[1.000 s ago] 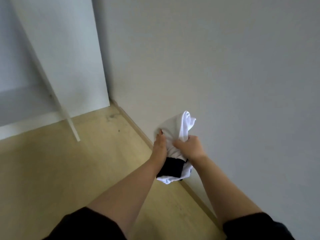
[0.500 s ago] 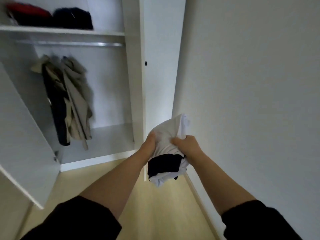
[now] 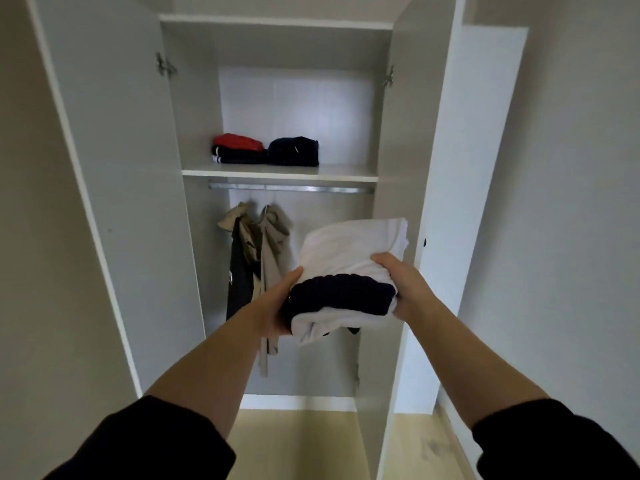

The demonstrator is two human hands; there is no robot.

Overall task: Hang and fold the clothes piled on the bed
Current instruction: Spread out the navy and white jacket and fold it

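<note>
Head view: left hand and right hand curl round either side of the folded clothes, held between them, the shelf above. Soft, light, floppy; fingers underneath should keep the folds.

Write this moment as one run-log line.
left hand, right hand: hold folded garment | open wardrobe ahead | shelf: folded clothes | rail: coats

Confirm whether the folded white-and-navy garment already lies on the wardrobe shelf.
No, the left hand and right hand hold the folded white-and-navy garment in the air, below the wardrobe shelf.
</note>
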